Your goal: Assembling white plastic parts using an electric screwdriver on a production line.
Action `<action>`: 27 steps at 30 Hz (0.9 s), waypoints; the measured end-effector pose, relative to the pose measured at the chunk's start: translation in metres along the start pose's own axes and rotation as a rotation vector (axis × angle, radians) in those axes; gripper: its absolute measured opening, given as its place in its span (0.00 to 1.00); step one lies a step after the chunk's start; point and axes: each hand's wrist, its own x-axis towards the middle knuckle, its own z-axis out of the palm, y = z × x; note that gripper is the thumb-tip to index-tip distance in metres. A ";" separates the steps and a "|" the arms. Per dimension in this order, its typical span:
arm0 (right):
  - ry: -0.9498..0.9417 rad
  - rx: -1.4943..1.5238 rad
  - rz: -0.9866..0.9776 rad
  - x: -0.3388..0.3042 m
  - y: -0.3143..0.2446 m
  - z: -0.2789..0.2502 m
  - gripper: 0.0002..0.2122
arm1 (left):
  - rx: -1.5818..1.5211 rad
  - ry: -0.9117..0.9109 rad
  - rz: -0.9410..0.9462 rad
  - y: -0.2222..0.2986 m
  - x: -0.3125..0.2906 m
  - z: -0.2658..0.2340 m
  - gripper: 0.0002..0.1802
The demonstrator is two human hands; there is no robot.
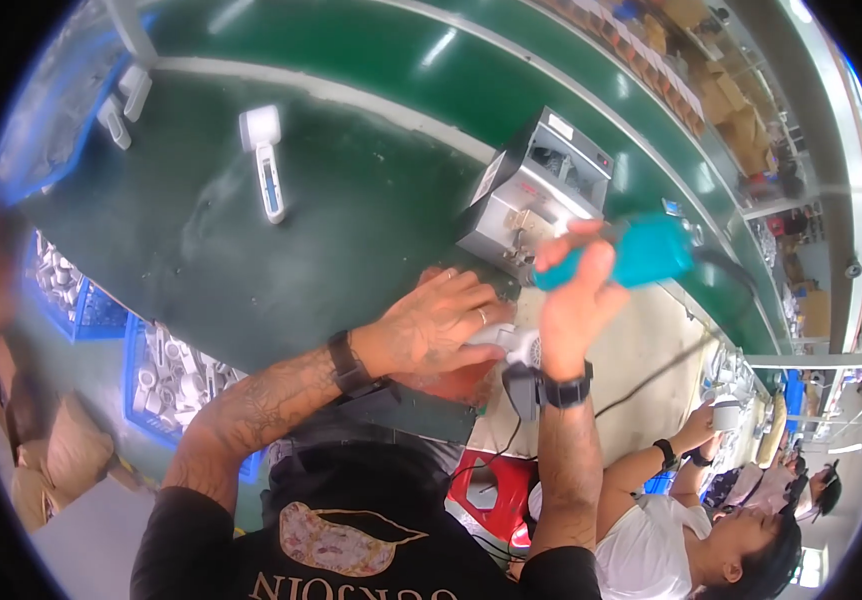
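My right hand [586, 290] is wrapped round a teal electric screwdriver [646, 252], its tip pointing left and its cord trailing right. The tool is slightly blurred. Near the table's front edge, my left hand [441, 325] grips a white plastic part [503, 340] between thumb and fingers; the hand hides much of it. Just beyond the hands stands a grey metal screw feeder [536, 195] with an open top. Farther off to the left, a white handheld device [266, 165] with a wide head and slotted handle lies on the dark green table [351, 200].
Blue crates [141, 400] of white parts stand below the table's left edge. A beige mat [646, 370] covers the right side, crossed by a black cable [651, 378]. A co-worker [671, 530] in white handles a white part at right. A red stool [496, 500] stands below.
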 end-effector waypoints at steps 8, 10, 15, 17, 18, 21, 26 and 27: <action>-0.028 0.069 -0.028 -0.038 -0.009 -0.032 0.32 | -0.007 0.013 0.001 0.000 0.001 -0.002 0.24; -0.018 0.067 -0.022 -0.039 -0.009 -0.031 0.33 | 0.017 0.021 0.001 0.001 0.001 -0.003 0.23; -0.005 0.078 -0.007 -0.042 -0.001 -0.033 0.32 | 0.014 0.001 -0.005 0.002 0.001 -0.001 0.23; -0.001 0.091 0.003 -0.043 0.001 -0.032 0.29 | 0.019 -0.013 -0.013 0.003 0.002 -0.002 0.23; -0.001 0.091 0.006 -0.044 0.002 -0.032 0.29 | 0.014 -0.001 0.002 0.003 0.002 -0.002 0.23; -0.016 0.114 -0.014 -0.045 0.005 -0.031 0.27 | 0.019 0.005 -0.003 0.003 0.001 0.000 0.23; -0.045 0.189 0.011 -0.045 0.012 -0.033 0.24 | 0.040 -0.003 -0.030 0.006 0.002 0.000 0.21; -0.042 0.186 0.012 -0.044 0.012 -0.034 0.24 | 0.045 -0.007 -0.027 0.007 0.003 0.000 0.21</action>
